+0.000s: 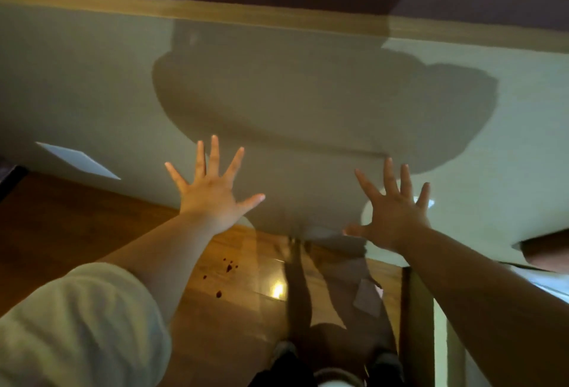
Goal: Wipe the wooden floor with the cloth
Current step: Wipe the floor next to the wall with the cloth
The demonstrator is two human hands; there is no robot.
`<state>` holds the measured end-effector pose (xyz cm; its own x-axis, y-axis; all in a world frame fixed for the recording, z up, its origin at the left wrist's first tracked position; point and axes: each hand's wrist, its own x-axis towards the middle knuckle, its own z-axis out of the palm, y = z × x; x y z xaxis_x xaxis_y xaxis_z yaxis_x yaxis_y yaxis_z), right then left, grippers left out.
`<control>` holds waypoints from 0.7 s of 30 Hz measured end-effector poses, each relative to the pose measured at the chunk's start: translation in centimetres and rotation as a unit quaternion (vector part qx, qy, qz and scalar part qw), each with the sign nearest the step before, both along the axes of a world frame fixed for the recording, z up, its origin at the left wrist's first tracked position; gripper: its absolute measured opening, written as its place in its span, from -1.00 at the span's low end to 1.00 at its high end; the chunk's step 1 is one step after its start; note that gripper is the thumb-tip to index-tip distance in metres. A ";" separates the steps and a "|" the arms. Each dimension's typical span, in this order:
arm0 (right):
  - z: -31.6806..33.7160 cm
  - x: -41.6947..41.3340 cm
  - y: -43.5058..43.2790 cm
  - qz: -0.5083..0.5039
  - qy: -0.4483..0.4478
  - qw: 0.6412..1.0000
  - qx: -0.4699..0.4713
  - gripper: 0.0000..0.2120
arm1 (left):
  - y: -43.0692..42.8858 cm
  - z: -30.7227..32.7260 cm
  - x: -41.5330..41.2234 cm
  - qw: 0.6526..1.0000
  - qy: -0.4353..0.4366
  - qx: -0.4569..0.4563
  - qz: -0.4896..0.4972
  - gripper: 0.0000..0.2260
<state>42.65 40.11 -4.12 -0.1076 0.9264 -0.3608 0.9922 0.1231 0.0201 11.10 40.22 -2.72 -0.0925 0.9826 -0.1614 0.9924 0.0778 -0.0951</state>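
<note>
The left hand (212,192) is at 9 o'clock and the right hand (397,217) is at 3 o'clock. Both are held out in front of the pale wall (77,78). The fingers of each are spread wide apart and hold nothing. The wooden floor (92,232) is down below, with dark red spots (228,267) at 7 o'clock. A flat grey piece, maybe the cloth (367,297), lies on the floor at 5 o'clock, near the shoes (284,352).

The glossy brown wooden floor (92,232) is spattered with dark red spots (228,268)
</note>
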 end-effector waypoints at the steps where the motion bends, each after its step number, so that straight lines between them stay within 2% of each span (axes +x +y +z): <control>1: -0.5 0.9 -0.1 -0.005 -0.004 1.000 -0.006 0.10 | 0.2 -0.5 1.0 1.000 0.003 -0.007 -0.008 -0.17; 6: -3.2 6.5 -0.8 -0.018 0.025 0.999 -0.033 0.09 | -0.1 -3.2 6.5 0.999 0.018 -0.031 -0.014 -0.15; 13: -8.8 11.4 -2.4 0.027 0.078 0.996 -0.034 0.06 | -1.3 -9.1 14.2 0.998 0.020 -0.051 -0.006 -0.15; 17: -16.8 12.4 -4.7 0.010 0.114 0.991 -0.071 0.03 | -2.0 -17.6 16.9 0.997 0.012 -0.075 -0.033 -0.19; 21: -30.4 12.8 -7.7 -0.039 0.122 0.979 -0.157 0.04 | -3.0 -31.4 18.4 0.992 -0.001 -0.121 -0.048 -0.19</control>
